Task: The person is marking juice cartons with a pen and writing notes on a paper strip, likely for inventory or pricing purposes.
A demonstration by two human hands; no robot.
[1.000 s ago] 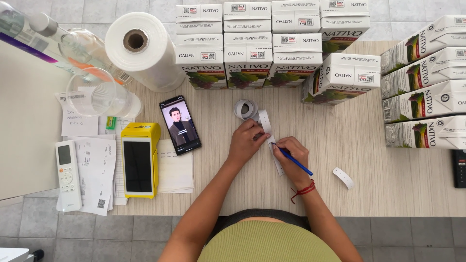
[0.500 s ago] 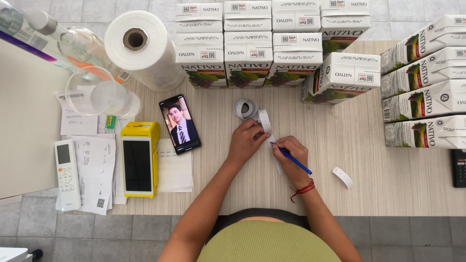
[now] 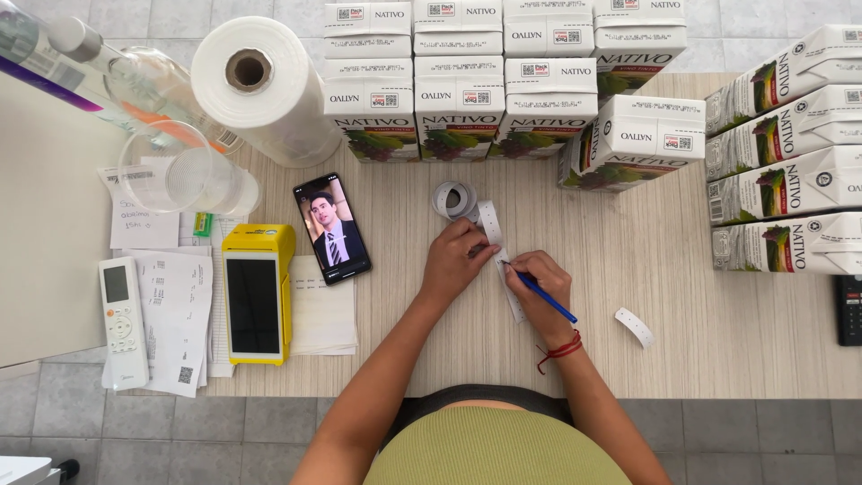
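Note:
A strip of small white labels (image 3: 490,223) unrolls from a little roll (image 3: 453,198) across the wooden table (image 3: 682,296). My left hand (image 3: 456,260) presses the strip flat. My right hand (image 3: 537,289) holds a blue pen (image 3: 543,297) with its tip on the strip, just right of the left fingers. A red cord circles my right wrist. One loose label (image 3: 635,326) lies to the right of that hand.
White cartons (image 3: 458,90) are stacked along the far edge, more cartons (image 3: 790,180) at the right. Left of my hands lie a phone (image 3: 331,227), a yellow payment terminal (image 3: 257,292), receipts, a white remote (image 3: 120,318), a clear cup (image 3: 180,175), bottles and a plastic-film roll (image 3: 256,85).
Both hands have stayed almost still on the label strip; the pen tip shifts only slightly. The picture on the phone screen has changed.

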